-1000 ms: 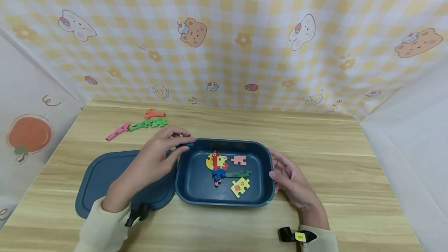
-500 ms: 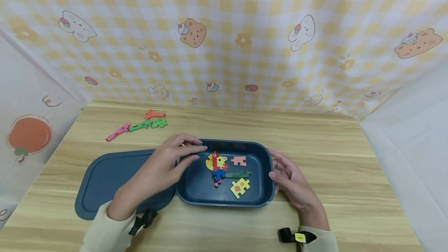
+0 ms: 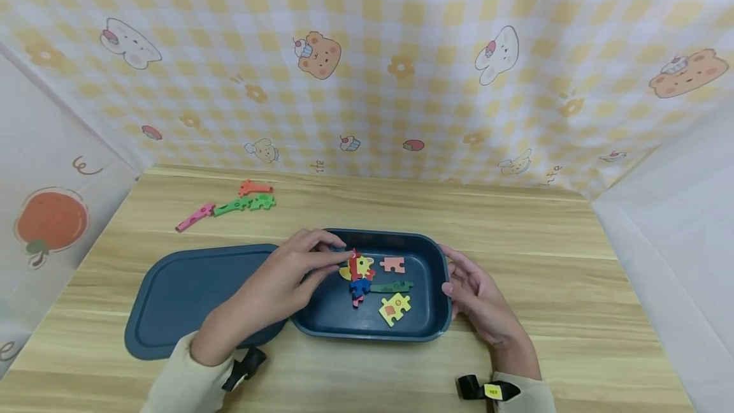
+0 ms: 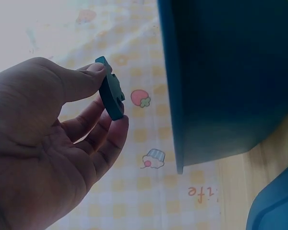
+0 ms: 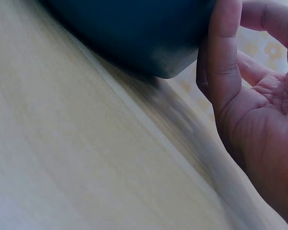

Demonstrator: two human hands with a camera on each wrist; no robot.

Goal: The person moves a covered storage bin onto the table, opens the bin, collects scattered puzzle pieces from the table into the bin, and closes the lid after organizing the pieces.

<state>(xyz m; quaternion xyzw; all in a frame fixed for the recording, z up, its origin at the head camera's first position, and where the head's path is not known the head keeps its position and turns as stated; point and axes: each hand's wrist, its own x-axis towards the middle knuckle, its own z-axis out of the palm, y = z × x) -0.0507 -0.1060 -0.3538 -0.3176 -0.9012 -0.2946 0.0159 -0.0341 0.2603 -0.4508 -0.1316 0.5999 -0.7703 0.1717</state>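
Note:
My left hand (image 3: 295, 273) is over the left part of a dark blue box (image 3: 373, 336). Between thumb and fingertips it pinches a dark green puzzle piece (image 4: 112, 91), seen edge-on in the left wrist view. My right hand (image 3: 480, 301) grips the box's right end, thumb at the rim and fingers against the outer wall. Inside the box lie several foam puzzle pieces: a salmon one (image 3: 393, 264), a yellow one with an orange patch (image 3: 395, 308), a long green one (image 3: 392, 287), a blue one (image 3: 360, 287) and a red-and-yellow cluster (image 3: 361, 266) partly behind my left fingers.
The box's dark blue lid (image 3: 172, 311) lies flat at the left, partly under my left forearm. Behind it are a pink piece (image 3: 195, 217), green pieces (image 3: 232, 206) and an orange piece (image 3: 256, 188). A checked curtain (image 3: 367, 81) hangs behind the wooden table (image 3: 573, 273).
My left hand has moved right and toward me, from the box's left rim to over its inside, carrying the green puzzle piece. The right hand stays at the box's right end.

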